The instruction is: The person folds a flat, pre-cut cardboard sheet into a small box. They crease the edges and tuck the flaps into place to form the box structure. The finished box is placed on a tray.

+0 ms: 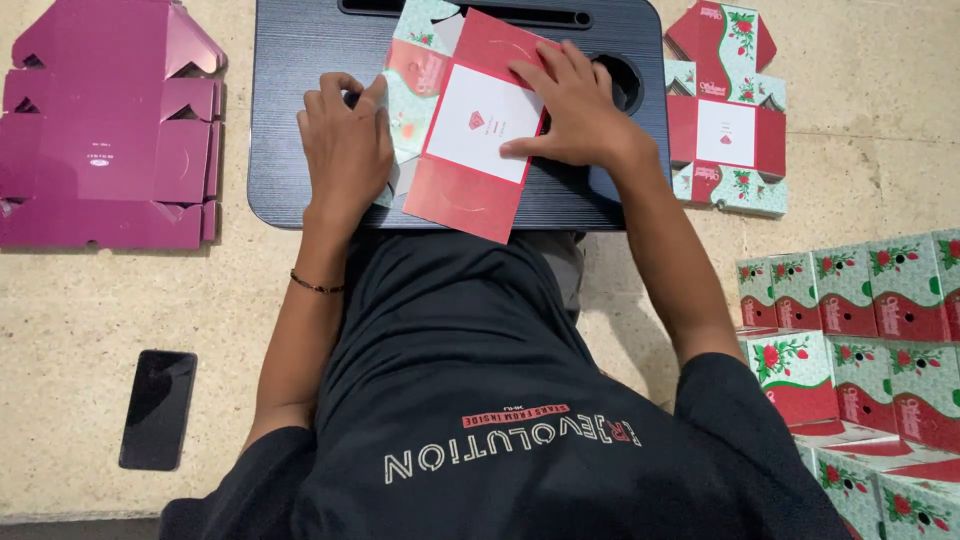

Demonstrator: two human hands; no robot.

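A flat red and pale green cardboard box blank (pixel 470 130) with a white centre panel lies tilted on a dark lap table (pixel 290 90). My left hand (pixel 345 145) presses down on the blank's left flap, which is folded over. My right hand (pixel 570 105) lies flat with spread fingers on the blank's upper right part, fingertips on the white panel's edge. A thin bracelet circles my left wrist.
A flat magenta box blank (pixel 100 130) lies on the floor at left. A stack of flat red and green blanks (pixel 725 110) lies right of the table. Several folded boxes with rose print (pixel 870 360) stand at lower right. A black phone (pixel 158 408) lies at lower left.
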